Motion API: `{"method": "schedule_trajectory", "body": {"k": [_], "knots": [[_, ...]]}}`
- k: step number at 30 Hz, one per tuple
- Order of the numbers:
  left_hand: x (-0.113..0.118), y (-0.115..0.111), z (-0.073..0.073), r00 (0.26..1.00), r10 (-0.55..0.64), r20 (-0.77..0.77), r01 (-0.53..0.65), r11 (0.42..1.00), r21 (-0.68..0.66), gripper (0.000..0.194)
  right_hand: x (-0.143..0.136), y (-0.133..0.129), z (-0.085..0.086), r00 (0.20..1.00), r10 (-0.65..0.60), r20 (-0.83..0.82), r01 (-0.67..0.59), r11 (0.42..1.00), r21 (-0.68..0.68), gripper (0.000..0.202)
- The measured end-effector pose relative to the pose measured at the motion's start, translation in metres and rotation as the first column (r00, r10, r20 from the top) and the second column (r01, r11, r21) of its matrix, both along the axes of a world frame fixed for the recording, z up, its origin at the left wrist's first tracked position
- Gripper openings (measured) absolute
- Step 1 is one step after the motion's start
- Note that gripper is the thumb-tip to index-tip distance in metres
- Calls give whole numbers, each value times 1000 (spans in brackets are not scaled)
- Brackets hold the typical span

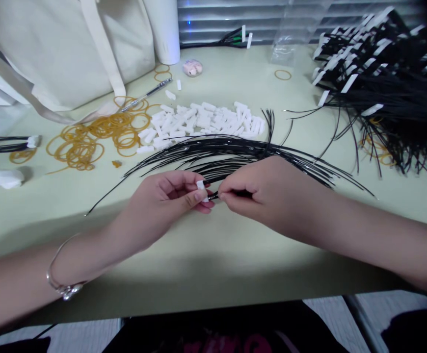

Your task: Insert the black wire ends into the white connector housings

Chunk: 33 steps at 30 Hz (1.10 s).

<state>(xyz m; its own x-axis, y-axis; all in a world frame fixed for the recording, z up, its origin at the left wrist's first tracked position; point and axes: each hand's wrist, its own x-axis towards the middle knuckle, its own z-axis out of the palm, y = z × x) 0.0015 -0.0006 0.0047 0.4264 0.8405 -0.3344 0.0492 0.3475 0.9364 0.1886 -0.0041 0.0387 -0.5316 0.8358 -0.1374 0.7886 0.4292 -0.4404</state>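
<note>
Between the thumb and fingers of my left hand (173,196) is a small white plastic connector housing (200,186), held upright. My right hand (272,193), to its right, pinches a thin black wire (213,195) whose end meets the housing's right side. Another black wire runs from the upper part of the housing toward the right and passes behind my right hand. How deep the wires sit in the housing cannot be made out. Just behind both hands lies a fanned bundle of loose black wires (184,152). Past it is a pile of white connector housings (206,120).
Tan rubber bands (77,147) are heaped at the left, with a pen (145,95) by them. A canvas bag (88,44) and a white cylinder (164,29) stand behind. Many black wires with white connectors (368,73) are stacked at right. The table's edge (199,311) runs in front.
</note>
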Motion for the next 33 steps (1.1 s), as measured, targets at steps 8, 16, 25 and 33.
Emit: {"method": "schedule_trajectory", "body": {"k": [8,16,25,33], "knots": [[-3,-1,-1,1000,-22,-18,23,999,28,14,-4,-1,0,999,-41,-5,41,998,-40,25],[-3,1,-4,1000,-26,13,25,999,38,11,-3,0,-1,995,-88,-46,84,994,-66,26],[-3,-2,0,999,-19,-27,19,1000,17,13,-2,-4,-6,992,-95,-85,85,990,-111,25],[-2,-2,1,998,-35,-47,37,999,36,10,-3,-2,-2,993,-86,-79,76,989,-124,22]]}}
